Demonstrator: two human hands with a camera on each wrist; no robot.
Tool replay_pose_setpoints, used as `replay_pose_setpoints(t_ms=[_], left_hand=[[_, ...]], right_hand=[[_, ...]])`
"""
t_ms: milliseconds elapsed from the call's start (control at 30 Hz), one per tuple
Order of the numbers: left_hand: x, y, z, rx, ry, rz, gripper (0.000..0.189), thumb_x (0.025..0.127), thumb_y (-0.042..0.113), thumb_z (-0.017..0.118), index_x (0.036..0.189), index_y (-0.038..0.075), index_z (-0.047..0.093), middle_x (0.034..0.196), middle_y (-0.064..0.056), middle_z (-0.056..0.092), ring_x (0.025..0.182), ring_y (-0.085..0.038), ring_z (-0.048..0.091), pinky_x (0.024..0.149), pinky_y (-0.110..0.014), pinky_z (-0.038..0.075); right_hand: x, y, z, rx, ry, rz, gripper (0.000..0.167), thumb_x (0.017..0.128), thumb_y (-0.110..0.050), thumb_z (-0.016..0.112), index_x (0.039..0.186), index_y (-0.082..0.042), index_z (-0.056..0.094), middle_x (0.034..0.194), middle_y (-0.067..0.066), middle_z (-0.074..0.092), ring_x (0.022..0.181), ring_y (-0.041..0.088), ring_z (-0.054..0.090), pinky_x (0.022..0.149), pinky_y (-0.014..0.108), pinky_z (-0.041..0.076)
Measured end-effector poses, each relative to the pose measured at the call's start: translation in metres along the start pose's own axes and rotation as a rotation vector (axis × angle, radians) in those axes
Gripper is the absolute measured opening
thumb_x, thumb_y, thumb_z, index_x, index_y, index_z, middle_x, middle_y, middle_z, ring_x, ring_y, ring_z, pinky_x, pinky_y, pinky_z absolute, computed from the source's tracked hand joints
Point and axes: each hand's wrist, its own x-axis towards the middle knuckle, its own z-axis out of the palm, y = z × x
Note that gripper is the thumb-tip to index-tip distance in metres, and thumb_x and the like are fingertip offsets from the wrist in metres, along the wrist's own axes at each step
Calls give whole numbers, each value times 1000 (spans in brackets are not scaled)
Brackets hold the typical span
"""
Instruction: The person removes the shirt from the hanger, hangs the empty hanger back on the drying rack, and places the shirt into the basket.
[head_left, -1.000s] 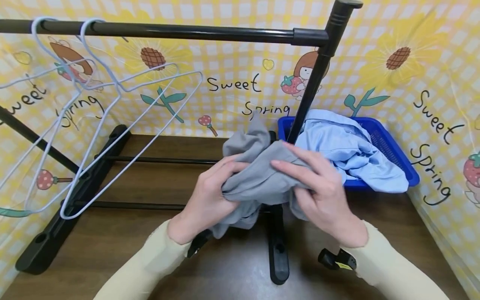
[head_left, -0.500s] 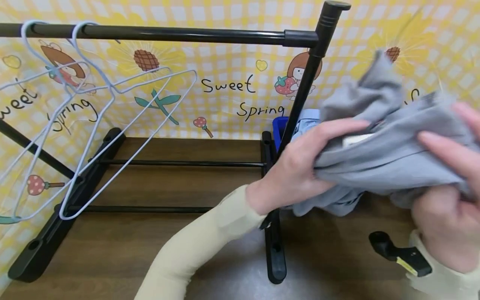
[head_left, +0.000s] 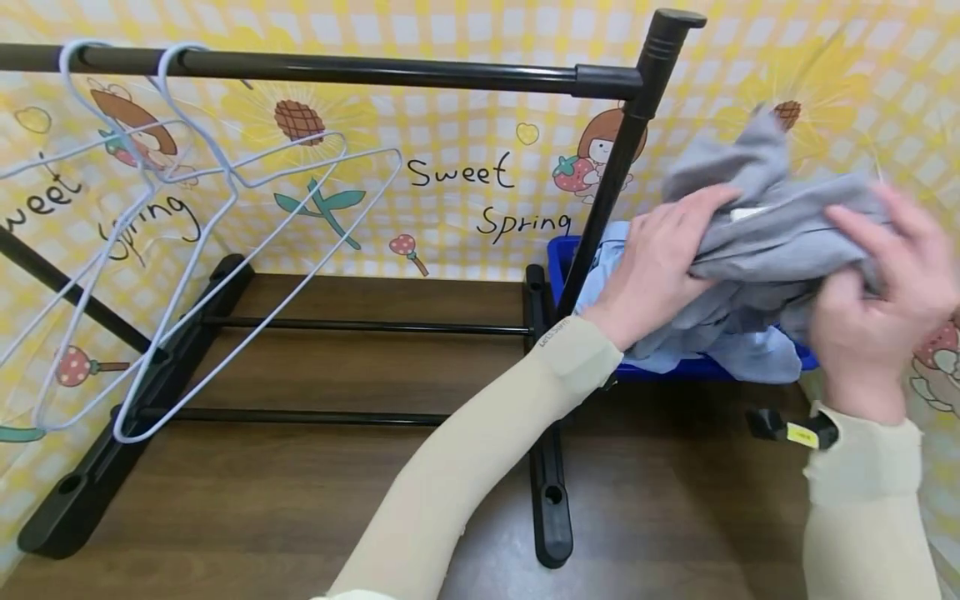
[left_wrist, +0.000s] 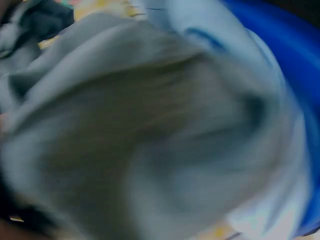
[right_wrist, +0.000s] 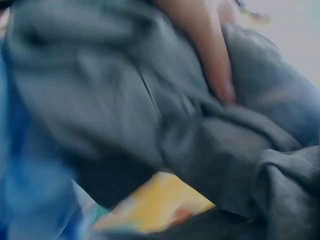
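A bunched grey garment (head_left: 772, 246) with a small white label hangs above the blue basket (head_left: 705, 368) at the right of the head view. On its left side my left hand (head_left: 660, 254) grips the cloth, fingers partly behind the folds. My right hand (head_left: 885, 275) holds the opposite side, its fingers lying over the grey fabric. Light blue cloth (head_left: 757, 354) lies in the basket and droops over the front rim. Blurred grey folds (left_wrist: 125, 125) fill most of the left wrist view. In the right wrist view a finger (right_wrist: 220, 80) presses into the cloth.
A black clothes rack (head_left: 375, 71) stands at the left and middle; its right post (head_left: 611, 183) rises just left of the basket. Pale blue wire hangers (head_left: 225, 175) hang from the bar's left end. Yellow checked sheeting (head_left: 465, 108) covers the walls behind and at the right.
Both hands have carried the grey garment from the middle, in front of the rack post, rightward over the basket. Since half a second ago they have moved slightly farther away. Both keep their hold.
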Motion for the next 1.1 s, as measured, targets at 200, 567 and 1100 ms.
replay_pose_setpoints(t_ms=[200,567,1100], left_hand=[[-23,-18,37,303,-335,-399,94,93,56,67,165,29,12,170,3,6,150,-21,20,117,-45,21],[-64,-25,65,522,-576,-354,89,98,73,32,160,32,-17,165,3,-25,153,-22,-16,120,-53,0],[-81,-40,60,313,-517,-404,86,97,74,35,164,34,1,170,-3,-7,154,-34,-3,120,-54,10]], right_hand=[[-25,84,1,-125,-781,97,48,93,-13,58,140,-2,61,151,24,45,145,46,28,117,60,15],[-51,105,13,-339,-1309,302,72,108,-55,31,164,-15,10,165,25,-3,148,52,-10,109,74,-3],[-74,111,27,-416,-1251,285,82,101,-69,38,165,-27,9,168,19,-2,150,47,-7,110,72,-6]])
